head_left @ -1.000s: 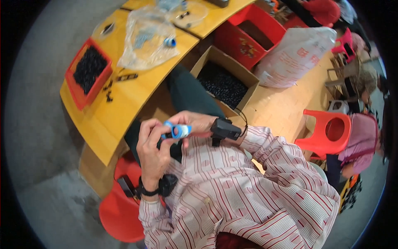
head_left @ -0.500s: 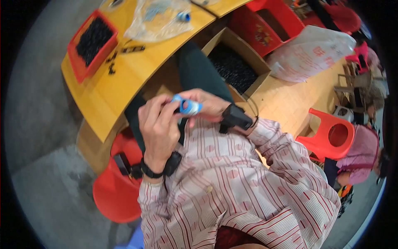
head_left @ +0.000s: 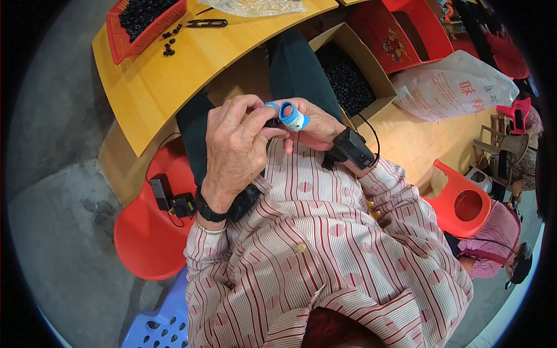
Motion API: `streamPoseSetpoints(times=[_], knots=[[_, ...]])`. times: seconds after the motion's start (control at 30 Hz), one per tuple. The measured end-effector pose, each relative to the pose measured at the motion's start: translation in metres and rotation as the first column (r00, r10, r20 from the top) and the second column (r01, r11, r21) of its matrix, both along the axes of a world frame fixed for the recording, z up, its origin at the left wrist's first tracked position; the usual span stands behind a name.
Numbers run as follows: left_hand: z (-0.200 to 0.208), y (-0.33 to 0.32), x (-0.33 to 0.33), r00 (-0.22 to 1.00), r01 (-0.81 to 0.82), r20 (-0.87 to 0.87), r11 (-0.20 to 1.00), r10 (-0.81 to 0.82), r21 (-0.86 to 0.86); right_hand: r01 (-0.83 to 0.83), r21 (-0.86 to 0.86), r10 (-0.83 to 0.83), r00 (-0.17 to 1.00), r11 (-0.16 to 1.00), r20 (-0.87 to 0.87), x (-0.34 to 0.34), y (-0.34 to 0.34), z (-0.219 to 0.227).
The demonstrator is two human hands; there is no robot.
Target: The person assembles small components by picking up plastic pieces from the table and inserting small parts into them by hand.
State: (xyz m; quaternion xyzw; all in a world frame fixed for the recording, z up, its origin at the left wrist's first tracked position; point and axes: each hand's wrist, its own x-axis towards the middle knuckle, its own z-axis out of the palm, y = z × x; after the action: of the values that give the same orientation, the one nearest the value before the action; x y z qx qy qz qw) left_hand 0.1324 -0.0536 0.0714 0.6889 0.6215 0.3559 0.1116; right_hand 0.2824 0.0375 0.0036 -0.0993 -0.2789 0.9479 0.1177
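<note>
My left hand (head_left: 235,142) and my right hand (head_left: 319,124) meet above my lap, fingers bent inward. A small dark part (head_left: 272,123), mostly hidden, is pinched between the left thumb and fingers. On the right thumb sits a blue-and-white wrap (head_left: 296,118), open at its end. Another bit of blue (head_left: 271,105) shows by the left fingertips. The right fingers curl close beneath; what they grip is hidden.
On the yellow table (head_left: 174,75) are a red basket (head_left: 116,43) of black rings, loose rings (head_left: 169,46) and black thread snips (head_left: 207,23). Beyond my knees stand a cardboard box (head_left: 383,87) of black rings, a red bin (head_left: 383,35) and a white bag (head_left: 452,84). Red stools (head_left: 139,243) flank me.
My view has shifted, so the table sits higher in it. Both hands stay together; the right thumb's wrap has turned and its open end now shows more plainly.
</note>
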Motion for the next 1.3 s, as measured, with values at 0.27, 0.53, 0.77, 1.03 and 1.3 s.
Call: streamPoseSetpoints(times=[0.27, 0.53, 0.77, 1.03, 1.3], knots=[[-0.002, -0.001, -0.001, 0.996, -0.006, 0.089, 1.0, 0.008, -0.026, -0.019, -0.055, 0.019, 1.0, 0.998, 0.003, 0.001, 0.0, -0.001], [-0.004, 0.0, -0.005, 0.987, 0.026, 0.159, 0.997, -0.014, -0.069, -0.063, 0.019, 0.063, 0.998, 0.998, -0.002, 0.003, 0.005, -0.008], [-0.007, 0.003, -0.006, 0.972, 0.065, 0.23, 0.994, -0.044, -0.084, -0.056, -0.006, 0.056, 0.998, 0.998, 0.006, 0.004, 0.005, -0.006], [-0.001, 0.001, -0.007, 0.928, 0.067, 0.373, 0.99, -0.015, -0.126, -0.065, 0.054, 0.062, 0.996, 0.996, 0.068, 0.0, 0.009, 0.011], [-0.004, 0.001, -0.009, 0.936, 0.114, 0.348, 0.981, -0.052, -0.16, -0.111, 0.111, 0.104, 0.992, 0.988, 0.064, 0.001, 0.011, 0.012]])
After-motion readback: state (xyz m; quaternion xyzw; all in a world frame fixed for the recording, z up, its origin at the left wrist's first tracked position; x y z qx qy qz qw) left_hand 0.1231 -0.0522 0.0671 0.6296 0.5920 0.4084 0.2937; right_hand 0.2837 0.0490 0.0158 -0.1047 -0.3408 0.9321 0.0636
